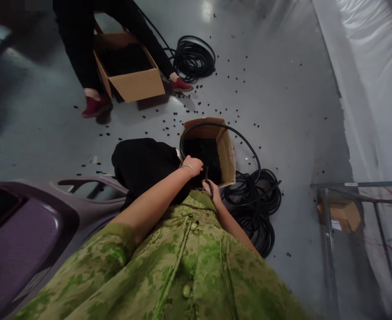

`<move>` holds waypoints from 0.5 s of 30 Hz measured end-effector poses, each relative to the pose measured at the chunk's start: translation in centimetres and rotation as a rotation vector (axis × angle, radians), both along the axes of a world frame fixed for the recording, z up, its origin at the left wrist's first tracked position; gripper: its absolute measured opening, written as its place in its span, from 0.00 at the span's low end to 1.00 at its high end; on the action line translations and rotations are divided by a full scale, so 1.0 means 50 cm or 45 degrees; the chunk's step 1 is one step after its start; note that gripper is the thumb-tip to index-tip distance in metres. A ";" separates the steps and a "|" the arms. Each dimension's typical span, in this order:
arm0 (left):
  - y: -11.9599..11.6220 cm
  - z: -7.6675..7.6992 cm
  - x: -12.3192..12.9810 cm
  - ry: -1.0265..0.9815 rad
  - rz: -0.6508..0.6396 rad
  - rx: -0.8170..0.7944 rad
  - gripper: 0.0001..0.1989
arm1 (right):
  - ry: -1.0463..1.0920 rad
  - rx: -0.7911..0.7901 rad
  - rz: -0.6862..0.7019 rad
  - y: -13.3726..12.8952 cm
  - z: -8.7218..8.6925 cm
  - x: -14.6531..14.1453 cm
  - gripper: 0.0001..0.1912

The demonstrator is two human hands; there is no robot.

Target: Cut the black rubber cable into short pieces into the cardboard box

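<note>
My left hand (193,165), with a thin bracelet at the wrist, is closed at the near edge of an open cardboard box (228,161). What its fingers hold is too small to make out. Just to the right and nearer my body, my right hand (213,192) is closed around a black hose or thick cable (211,189). A long black loop (245,140) arches over the box and runs down to a coil (265,195) on the floor at the right. Inside the box lies a dark mass of small black pieces (200,151).
Another person's legs (77,49) straddle a larger cardboard box (137,84) ahead. Beside them lies a black coil (196,58). Small black bits (167,129) litter the floor. At left is a purple plastic chair (25,240); at right, a metal frame (329,249) and a carton (344,213).
</note>
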State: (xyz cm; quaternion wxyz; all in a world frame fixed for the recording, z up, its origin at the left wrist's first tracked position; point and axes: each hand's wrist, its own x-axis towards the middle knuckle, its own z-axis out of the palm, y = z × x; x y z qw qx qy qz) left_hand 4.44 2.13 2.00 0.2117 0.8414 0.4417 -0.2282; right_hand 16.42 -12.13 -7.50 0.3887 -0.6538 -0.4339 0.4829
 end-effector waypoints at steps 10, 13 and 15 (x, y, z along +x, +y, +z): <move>-0.001 -0.015 0.003 -0.032 -0.053 -0.021 0.16 | -0.178 0.017 -0.036 -0.009 -0.010 0.002 0.20; -0.005 -0.013 0.004 0.019 -0.062 -0.060 0.17 | -0.181 -0.020 -0.081 -0.011 -0.014 -0.001 0.20; -0.006 -0.013 0.003 0.042 -0.045 -0.056 0.17 | -0.161 -0.044 -0.092 -0.011 -0.014 -0.004 0.20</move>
